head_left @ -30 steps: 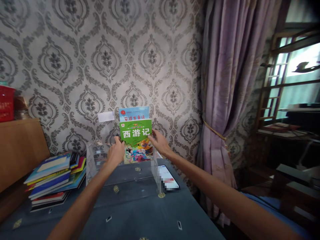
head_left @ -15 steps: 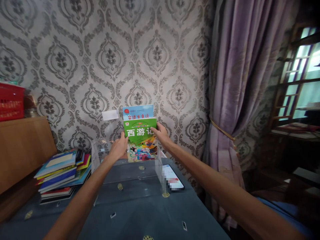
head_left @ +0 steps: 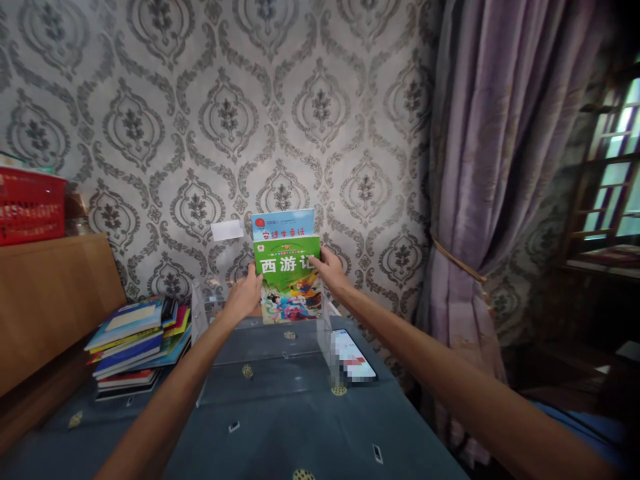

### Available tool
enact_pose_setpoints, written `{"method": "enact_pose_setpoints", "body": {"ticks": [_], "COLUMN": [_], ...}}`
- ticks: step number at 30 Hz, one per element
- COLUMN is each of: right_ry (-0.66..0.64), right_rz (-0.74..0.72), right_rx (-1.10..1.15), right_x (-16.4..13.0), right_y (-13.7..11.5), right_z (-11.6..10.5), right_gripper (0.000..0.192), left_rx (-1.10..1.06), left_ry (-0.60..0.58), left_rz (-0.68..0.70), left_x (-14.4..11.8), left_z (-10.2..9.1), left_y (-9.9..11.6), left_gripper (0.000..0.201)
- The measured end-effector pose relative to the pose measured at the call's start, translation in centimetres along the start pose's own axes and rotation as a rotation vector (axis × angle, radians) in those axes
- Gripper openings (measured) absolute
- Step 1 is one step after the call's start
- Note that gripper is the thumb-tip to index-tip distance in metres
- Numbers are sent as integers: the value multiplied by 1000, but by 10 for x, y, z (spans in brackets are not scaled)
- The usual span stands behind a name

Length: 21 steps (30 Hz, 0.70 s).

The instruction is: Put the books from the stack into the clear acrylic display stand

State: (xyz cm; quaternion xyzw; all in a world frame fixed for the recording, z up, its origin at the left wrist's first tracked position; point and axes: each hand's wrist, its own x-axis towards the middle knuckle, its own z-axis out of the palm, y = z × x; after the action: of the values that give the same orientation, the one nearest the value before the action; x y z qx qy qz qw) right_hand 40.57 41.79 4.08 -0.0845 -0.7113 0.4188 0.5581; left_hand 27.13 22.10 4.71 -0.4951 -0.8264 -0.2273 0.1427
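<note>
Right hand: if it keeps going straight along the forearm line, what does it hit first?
The right hand already grips the green book at its right edge. Pushed on toward the upper left, it would press into that book, then likely the blue book behind it and the wallpapered wall; depth is unclear.

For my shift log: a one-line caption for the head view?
Both hands, left and right, hold a green book upright in a clear acrylic rack.

Green book (head_left: 289,280): seemingly "西游记".

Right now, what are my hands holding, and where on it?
The green book, upright: left hand on its left edge, right hand at its upper right edge.
</note>
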Motion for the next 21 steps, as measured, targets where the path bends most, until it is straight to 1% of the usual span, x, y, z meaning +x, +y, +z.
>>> {"method": "enact_pose_setpoints", "body": {"ticks": [9, 16, 21], "right_ry": [-22, -58, -55], "right_rz": [-5, -17, -4], "right_rx": [9, 97, 85], "right_x": [-13, -22, -31], "right_y": [5, 8, 7], "right_z": [-5, -14, -12], "right_gripper": [40, 47, 49], "left_rx": [61, 128, 137], "left_ry": [-2, 19, 21], "left_rz": [-35, -62, -60], "left_x": [-9, -16, -20], "left_z": [-4, -7, -8], "left_y": [3, 8, 9], "left_gripper": [42, 43, 42]}}
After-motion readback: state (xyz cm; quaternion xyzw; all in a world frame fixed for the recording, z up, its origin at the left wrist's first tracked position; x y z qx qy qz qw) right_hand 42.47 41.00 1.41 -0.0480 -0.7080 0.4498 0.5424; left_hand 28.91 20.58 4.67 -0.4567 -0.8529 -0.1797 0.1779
